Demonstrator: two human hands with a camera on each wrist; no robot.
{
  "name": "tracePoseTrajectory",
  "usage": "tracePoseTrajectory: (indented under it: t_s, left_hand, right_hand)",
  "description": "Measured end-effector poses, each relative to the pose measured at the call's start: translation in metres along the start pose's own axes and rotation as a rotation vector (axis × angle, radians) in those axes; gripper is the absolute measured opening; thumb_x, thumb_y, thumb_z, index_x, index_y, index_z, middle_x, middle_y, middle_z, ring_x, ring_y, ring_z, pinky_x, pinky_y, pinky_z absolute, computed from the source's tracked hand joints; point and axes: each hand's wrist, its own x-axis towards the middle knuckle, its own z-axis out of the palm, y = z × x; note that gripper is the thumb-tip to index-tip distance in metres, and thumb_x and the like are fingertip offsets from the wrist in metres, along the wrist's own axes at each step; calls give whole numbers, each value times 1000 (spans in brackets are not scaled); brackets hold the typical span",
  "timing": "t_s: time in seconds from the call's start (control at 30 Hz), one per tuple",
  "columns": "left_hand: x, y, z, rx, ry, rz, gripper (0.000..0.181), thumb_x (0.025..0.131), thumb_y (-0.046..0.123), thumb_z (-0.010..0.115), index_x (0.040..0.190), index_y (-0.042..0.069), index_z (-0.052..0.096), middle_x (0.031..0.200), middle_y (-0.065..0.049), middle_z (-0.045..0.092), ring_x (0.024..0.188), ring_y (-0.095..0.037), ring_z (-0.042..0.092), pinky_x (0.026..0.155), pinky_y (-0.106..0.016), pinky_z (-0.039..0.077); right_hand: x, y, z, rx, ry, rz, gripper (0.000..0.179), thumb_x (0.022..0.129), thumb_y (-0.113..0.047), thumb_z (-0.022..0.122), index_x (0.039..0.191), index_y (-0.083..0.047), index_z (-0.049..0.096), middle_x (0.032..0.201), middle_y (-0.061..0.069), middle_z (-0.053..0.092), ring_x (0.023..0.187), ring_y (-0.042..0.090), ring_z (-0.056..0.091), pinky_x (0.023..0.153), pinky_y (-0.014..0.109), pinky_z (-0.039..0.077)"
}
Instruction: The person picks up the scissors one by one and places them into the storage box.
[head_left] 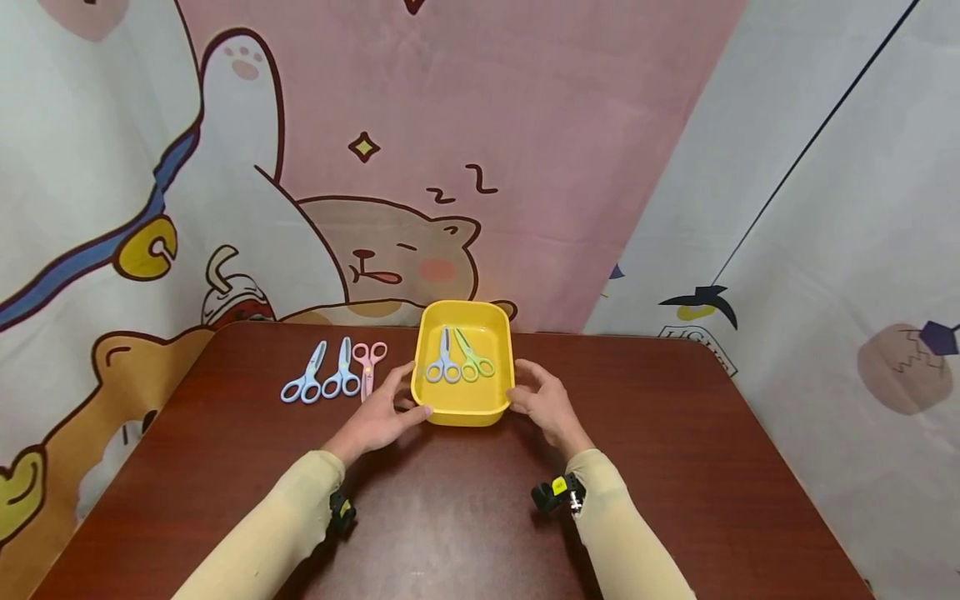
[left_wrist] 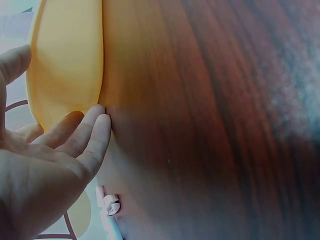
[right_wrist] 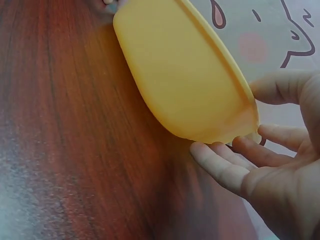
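Observation:
A yellow plastic tray (head_left: 465, 417) stands near the back edge of the table. Inside it lie blue-purple scissors (head_left: 444, 367) and green scissors (head_left: 476, 362), side by side. My left hand (head_left: 382, 417) holds the tray's near left corner, thumb at the rim and fingertips against the side wall. On the opposite side my right hand (head_left: 545, 404) holds the near right corner, its thumb (right_wrist: 280, 87) at the rim and its fingers (right_wrist: 220, 162) touching the wall low down. Left of the tray lie two blue scissors (head_left: 303, 385) (head_left: 342, 375) and pink scissors (head_left: 367, 362), partly hidden by my left hand.
The brown wooden table (head_left: 450, 517) extends in front and to both sides. A printed cartoon curtain (head_left: 540, 167) hangs right behind the table's back edge. Small cameras (head_left: 557, 492) are strapped to both wrists over cream sleeves.

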Motion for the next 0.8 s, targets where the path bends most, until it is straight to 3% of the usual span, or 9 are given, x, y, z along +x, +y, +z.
tracePoseTrajectory:
  t_s: [0.23, 0.8]
  left_hand:
    - [-1, -1, 1, -4, 0, 2, 87, 96, 28, 75, 164, 15, 23, 141, -15, 59, 112, -26, 66, 96, -45, 55]
    - [0, -1, 1, -15, -7, 4, 86, 97, 27, 74, 164, 18, 21, 145, -15, 58, 110, -24, 67, 91, -41, 57]
  right_hand:
    - [-3, 3, 2, 40, -9, 28, 66, 94, 0, 66, 155, -9, 44, 150, 22, 50, 107, 32, 71, 91, 47, 59]
    - [-7, 13, 9, 147, -30, -3, 71, 97, -1, 66, 161, -12, 37, 148, 25, 51, 119, 41, 65, 97, 52, 55]
